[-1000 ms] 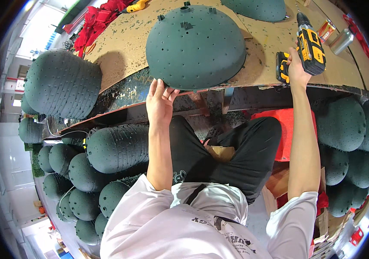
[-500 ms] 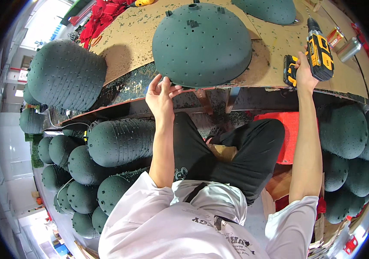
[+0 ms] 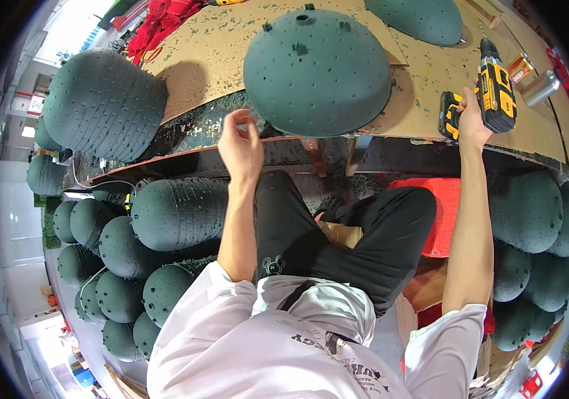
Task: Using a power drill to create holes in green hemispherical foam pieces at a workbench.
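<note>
Head view: left grip half-curled, hold unclear, between nested bowls and an overturned bowl; right grip clasps a drill.

Saw a workbench, dark at its near left edge, spread with brown cardboard and green flecks. Noted on top a green dome, another dome farther back, a dome stack at left, red cloth, a can and a silver canister.

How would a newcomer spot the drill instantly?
Find the cardboard-covered table across the top. At its right side, the right hand grips the drill. Unlike the silver cylinder and red-and-gold can nearby, it is black and yellow.
</note>
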`<action>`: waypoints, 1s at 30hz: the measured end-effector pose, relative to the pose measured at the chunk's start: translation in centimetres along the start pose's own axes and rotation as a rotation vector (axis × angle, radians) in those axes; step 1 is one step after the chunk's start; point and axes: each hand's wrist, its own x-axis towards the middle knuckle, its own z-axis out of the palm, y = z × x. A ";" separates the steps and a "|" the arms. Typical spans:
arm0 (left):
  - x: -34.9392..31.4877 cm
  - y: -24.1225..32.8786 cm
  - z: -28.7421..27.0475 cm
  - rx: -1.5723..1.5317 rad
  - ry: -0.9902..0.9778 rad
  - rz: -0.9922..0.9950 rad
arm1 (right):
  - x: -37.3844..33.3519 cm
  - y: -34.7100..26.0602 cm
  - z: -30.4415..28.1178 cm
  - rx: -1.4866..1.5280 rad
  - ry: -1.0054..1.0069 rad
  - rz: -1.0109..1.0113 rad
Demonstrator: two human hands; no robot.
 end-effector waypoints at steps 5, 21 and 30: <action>4.9 3.9 -1.5 -0.011 0.106 0.317 | 0.2 0.6 -0.1 0.028 -0.011 0.012; 13.7 17.0 5.3 0.369 -0.373 0.537 | 0.0 0.1 -0.1 0.003 -0.023 -0.002; 11.8 16.4 3.2 0.619 -0.148 0.677 | 0.7 1.2 -0.4 -0.130 0.014 -0.111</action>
